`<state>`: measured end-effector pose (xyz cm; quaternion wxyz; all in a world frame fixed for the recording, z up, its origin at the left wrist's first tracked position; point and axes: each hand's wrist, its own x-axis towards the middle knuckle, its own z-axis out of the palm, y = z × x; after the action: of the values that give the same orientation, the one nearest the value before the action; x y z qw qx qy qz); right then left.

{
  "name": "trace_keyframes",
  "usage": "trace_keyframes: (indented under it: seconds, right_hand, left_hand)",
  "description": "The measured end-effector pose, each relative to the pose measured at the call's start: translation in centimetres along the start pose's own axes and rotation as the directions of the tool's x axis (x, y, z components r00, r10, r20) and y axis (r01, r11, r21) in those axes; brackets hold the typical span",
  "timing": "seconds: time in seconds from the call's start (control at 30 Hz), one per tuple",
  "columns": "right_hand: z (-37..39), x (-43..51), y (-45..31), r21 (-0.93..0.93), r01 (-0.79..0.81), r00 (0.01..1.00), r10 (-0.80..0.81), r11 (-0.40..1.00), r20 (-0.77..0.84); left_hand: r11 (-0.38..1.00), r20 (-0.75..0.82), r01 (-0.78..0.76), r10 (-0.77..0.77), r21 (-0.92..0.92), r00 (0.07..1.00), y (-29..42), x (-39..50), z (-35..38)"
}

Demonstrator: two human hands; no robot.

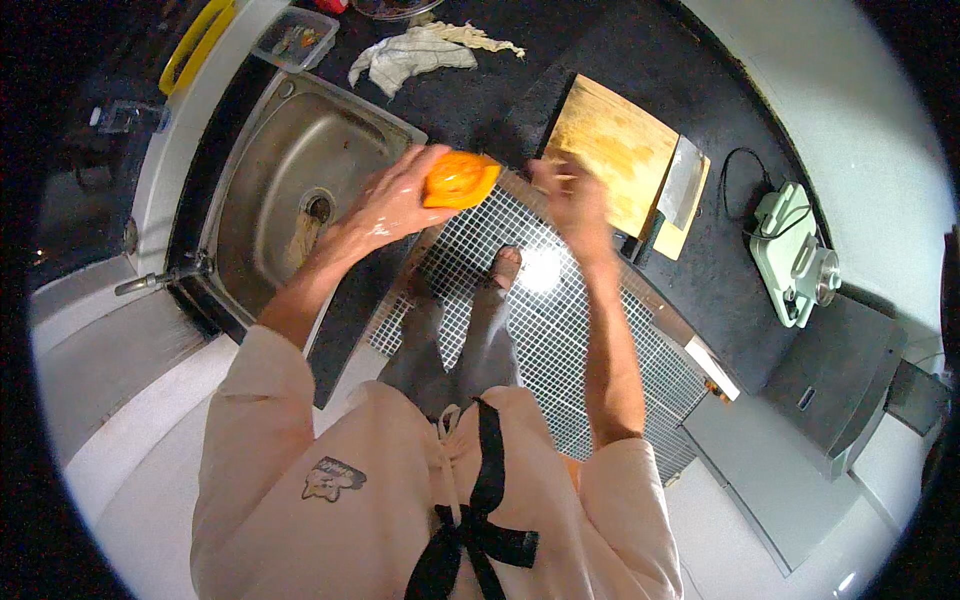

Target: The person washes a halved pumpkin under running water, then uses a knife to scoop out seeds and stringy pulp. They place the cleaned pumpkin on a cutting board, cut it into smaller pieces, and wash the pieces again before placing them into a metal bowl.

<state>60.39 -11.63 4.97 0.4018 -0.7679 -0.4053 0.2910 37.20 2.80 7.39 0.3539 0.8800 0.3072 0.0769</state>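
A wet orange piece of pumpkin [460, 181], its hollow side showing, is gripped in my left hand [396, 196]. That hand is wet too, and hangs off the counter's front edge, just right of the sink. My right hand [571, 199] is motion-blurred beside the left edge of a wooden cutting board [611, 142]; its fingers look bent, and whether they hold anything is unclear. On the board's right side lies a cleaver [682, 184] with a broad steel blade and a dark handle pointing towards me.
The stainless steel sink [262, 172] with its tap [142, 283] is at left. Behind it stands a clear plastic container [296, 39] of scraps. Crumpled cloths [416, 60] lie on the black countertop [517, 97]. A pale green corded appliance [784, 247] stands at right.
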Motion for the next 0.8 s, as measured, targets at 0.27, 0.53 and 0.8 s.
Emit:
trace_keyframes:
  seconds: [0.27,0.53,0.8]
  right_hand:
    - [-10.4,-3.9,15.5,-0.611,-0.162,0.926,-0.095,0.775,-0.365]
    - [-14.8,-4.2,12.1,-0.440,-0.324,0.836,0.036,0.838,-0.547]
    - [-12.5,-4.0,5.7,-0.434,-0.140,0.967,0.028,0.890,-0.254]
  left_hand:
    - [0.999,-0.011,-0.015,0.015,0.036,1.000,7.5,11.4,11.3]
    - [0.992,-0.022,-0.027,0.030,0.122,0.999,9.9,17.0,18.7]
    - [0.997,-0.019,0.062,-0.061,0.050,0.998,8.9,15.9,19.8]
